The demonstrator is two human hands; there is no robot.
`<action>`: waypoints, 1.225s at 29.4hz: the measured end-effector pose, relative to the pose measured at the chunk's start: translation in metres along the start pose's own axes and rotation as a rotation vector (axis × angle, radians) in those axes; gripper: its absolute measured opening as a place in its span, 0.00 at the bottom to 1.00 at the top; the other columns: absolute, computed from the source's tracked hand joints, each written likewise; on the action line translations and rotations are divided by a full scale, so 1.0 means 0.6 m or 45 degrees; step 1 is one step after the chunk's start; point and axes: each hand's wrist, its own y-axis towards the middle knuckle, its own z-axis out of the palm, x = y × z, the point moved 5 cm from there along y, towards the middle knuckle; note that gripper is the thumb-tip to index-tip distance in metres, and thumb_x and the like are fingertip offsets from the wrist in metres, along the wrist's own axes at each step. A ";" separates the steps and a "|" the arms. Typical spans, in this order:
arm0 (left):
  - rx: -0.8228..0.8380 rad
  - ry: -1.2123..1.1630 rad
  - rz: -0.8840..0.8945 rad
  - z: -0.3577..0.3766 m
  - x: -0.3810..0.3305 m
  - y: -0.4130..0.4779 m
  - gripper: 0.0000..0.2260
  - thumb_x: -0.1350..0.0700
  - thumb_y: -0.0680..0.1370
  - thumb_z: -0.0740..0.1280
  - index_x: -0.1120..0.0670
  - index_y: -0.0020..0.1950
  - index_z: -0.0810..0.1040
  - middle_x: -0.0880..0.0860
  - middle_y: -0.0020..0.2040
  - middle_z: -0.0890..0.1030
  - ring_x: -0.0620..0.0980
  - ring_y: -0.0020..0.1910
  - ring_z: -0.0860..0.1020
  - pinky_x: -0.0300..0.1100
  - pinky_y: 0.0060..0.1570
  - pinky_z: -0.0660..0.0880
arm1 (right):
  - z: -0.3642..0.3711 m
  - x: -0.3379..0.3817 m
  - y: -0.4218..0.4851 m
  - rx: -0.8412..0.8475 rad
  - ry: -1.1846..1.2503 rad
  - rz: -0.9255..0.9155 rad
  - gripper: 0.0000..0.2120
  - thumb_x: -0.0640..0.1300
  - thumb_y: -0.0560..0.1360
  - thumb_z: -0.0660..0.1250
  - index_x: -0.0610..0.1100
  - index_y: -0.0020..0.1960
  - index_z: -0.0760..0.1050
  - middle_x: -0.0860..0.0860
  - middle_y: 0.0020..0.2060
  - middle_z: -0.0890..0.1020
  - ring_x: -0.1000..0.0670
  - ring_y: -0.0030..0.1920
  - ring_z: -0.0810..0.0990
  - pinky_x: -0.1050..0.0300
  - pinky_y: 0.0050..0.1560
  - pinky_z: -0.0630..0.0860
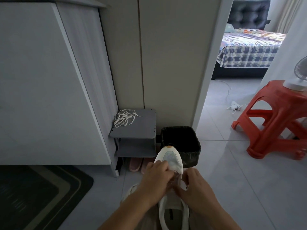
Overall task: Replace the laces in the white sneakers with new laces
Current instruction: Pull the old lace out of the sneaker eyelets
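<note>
A white sneaker [171, 158] lies in front of me, toe pointing away, its opening toward me. My left hand [156, 178] and my right hand [197, 185] meet over its lace area, fingers curled and pinching a dark brownish lace [177, 175] at the eyelets. A second white sneaker [132, 188] shows partly under my left forearm. A loose pile of white laces [124, 118] lies on the small grey shelf [139, 130] against the wall.
A black-lined bin [182, 141] stands just beyond the sneaker's toe. Pink slippers [135, 164] sit under the shelf. An orange plastic stool [275, 122] with a fan on it stands at right. A dark mat [41, 193] lies at left by the white cabinet [49, 80].
</note>
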 end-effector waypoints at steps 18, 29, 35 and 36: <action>-0.119 0.077 0.027 -0.007 -0.021 -0.030 0.09 0.49 0.65 0.74 0.45 0.43 0.79 0.44 0.41 0.77 0.44 0.44 0.75 0.37 0.45 0.72 | 0.016 -0.029 -0.037 -0.225 0.094 -0.145 0.10 0.60 0.69 0.57 0.59 0.44 0.74 0.63 0.35 0.75 0.59 0.35 0.75 0.63 0.37 0.74; -0.155 0.200 0.177 -0.008 -0.019 -0.019 0.03 0.53 0.70 0.69 0.47 0.36 0.79 0.41 0.34 0.77 0.44 0.38 0.74 0.42 0.51 0.62 | 0.000 -0.024 -0.050 -0.192 0.246 -0.059 0.03 0.48 0.76 0.64 0.55 0.43 0.73 0.58 0.40 0.78 0.59 0.40 0.76 0.70 0.42 0.71; -0.240 -0.104 -0.559 -0.069 0.184 -0.137 0.08 0.49 0.74 0.63 0.44 0.35 0.73 0.41 0.33 0.74 0.41 0.35 0.71 0.41 0.50 0.67 | -0.008 -0.016 -0.054 -0.225 0.178 -0.107 0.04 0.48 0.76 0.63 0.57 0.45 0.73 0.59 0.40 0.78 0.59 0.39 0.75 0.70 0.40 0.70; -0.202 -0.191 -0.696 -0.068 0.210 -0.155 0.09 0.50 0.74 0.66 0.42 0.35 0.71 0.41 0.34 0.74 0.42 0.36 0.72 0.47 0.47 0.72 | -0.007 -0.013 -0.054 -0.222 0.120 -0.149 0.04 0.49 0.76 0.63 0.58 0.46 0.74 0.60 0.41 0.78 0.60 0.39 0.75 0.70 0.40 0.70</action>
